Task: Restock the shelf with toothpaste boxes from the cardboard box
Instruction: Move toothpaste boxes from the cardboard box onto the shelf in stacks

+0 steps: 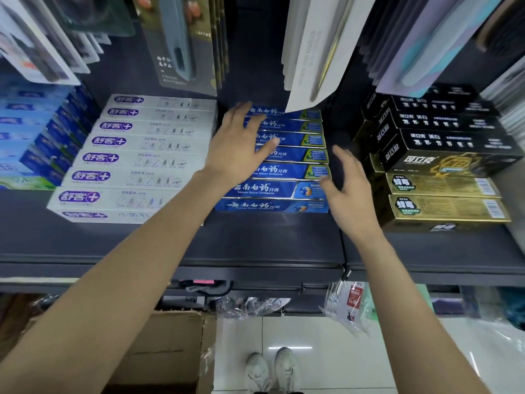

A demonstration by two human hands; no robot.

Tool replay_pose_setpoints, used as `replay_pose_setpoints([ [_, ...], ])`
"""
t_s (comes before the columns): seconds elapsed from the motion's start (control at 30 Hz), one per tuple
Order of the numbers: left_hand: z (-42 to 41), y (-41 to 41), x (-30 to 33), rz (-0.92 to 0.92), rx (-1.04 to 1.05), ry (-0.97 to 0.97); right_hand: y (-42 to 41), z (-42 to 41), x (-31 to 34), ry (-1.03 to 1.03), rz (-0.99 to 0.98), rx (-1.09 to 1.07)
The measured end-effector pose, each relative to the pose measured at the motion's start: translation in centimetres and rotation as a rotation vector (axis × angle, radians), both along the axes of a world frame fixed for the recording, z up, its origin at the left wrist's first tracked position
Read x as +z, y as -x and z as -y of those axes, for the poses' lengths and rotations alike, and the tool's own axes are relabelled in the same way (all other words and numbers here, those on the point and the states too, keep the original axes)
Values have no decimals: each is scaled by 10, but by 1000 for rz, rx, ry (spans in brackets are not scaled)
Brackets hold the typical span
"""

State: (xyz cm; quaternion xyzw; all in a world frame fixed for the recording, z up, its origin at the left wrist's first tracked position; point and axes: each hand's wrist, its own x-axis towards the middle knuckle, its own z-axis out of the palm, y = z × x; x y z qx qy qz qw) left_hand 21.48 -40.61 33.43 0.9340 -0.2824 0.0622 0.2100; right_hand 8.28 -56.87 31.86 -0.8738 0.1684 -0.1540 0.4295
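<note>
A row of several blue toothpaste boxes [287,172] lies on the dark shelf [255,245], between white boxes and black-and-gold ones. My left hand [241,143] lies flat on the left ends of the blue boxes, fingers straight and spread. My right hand [346,189] hovers at the right ends of the front blue boxes, fingers loosely bent and holding nothing. The cardboard box [170,351] stands on the floor at lower left; what it holds is out of sight behind my left arm.
White toothpaste boxes [136,157] fill the space to the left, light blue ones [34,132] further left. Black and gold boxes [443,166] are stacked at the right. Carded items [312,52] hang above the blue row. Packets [349,305] hang under the shelf edge.
</note>
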Motion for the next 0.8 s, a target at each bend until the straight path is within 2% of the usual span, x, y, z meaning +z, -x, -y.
replay_pose_setpoints([
  [0.1, -19, 37, 1, 14, -60, 50, 15, -6, -6, -66, -26, -23],
  [0.2, -36, 60, -13, -79, -107, -253, 19, -9, -10, -36, -81, 124],
  [0.23, -37, 61, -20, -88, -104, -347, 19, -9, -11, 23, -119, 171],
  [0.3, -35, 60, -27, -50, -97, -416, 18, -9, -11, 194, -205, 202],
  [0.37, -31, 60, -29, -9, -93, -426, 16, -7, -11, 324, -260, 209],
  [0.47, -28, 61, -30, 5, -81, -440, 15, -7, -14, 400, -285, 223],
  [0.8, -21, 63, -24, -88, -15, -326, 14, -15, -21, 283, -213, 206],
])
